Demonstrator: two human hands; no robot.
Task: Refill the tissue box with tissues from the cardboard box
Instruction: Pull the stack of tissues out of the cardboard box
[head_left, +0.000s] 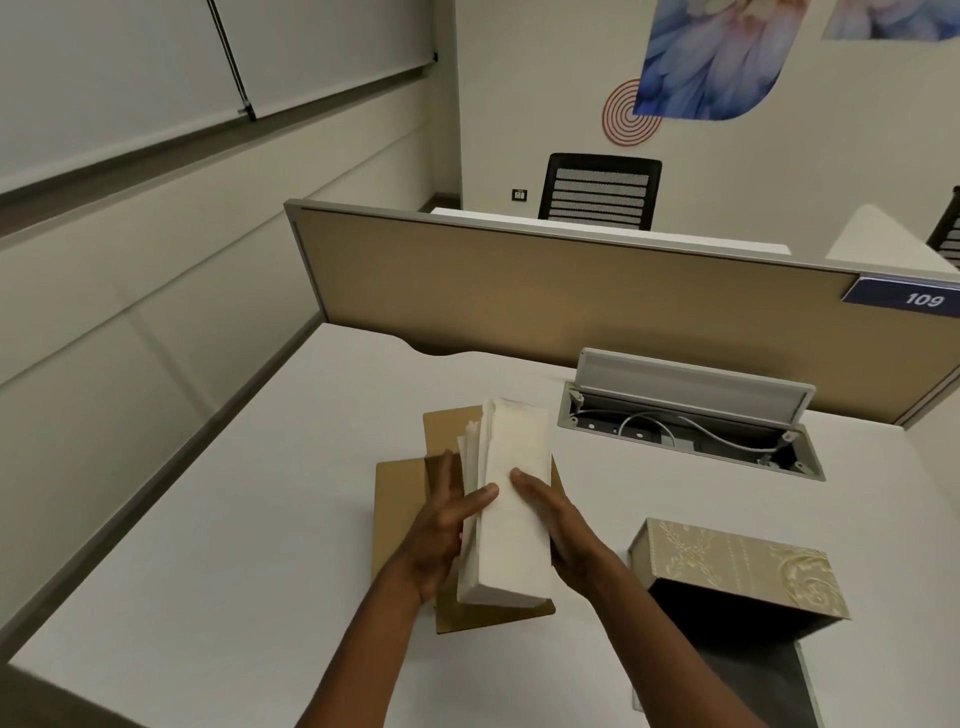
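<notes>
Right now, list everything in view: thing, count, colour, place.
tissue stack: one, white, held above the cardboard box
cardboard box: one, brown, flaps open, desk centre
tissue box: one, gold patterned, open, tipped on its side, desk right
desk: one, white, foreground
cable tray: one, grey, lid up, white cable inside, desk rear
partition: one, tan, behind the desk
number plate: one, blue, reads 109, partition right
office chair: one in full view, black, beyond the partition
wall art: blue feather print with red rings, far wall
left hand: one, grip on the stack's left side
right hand: one, grip on the stack's right side
</notes>
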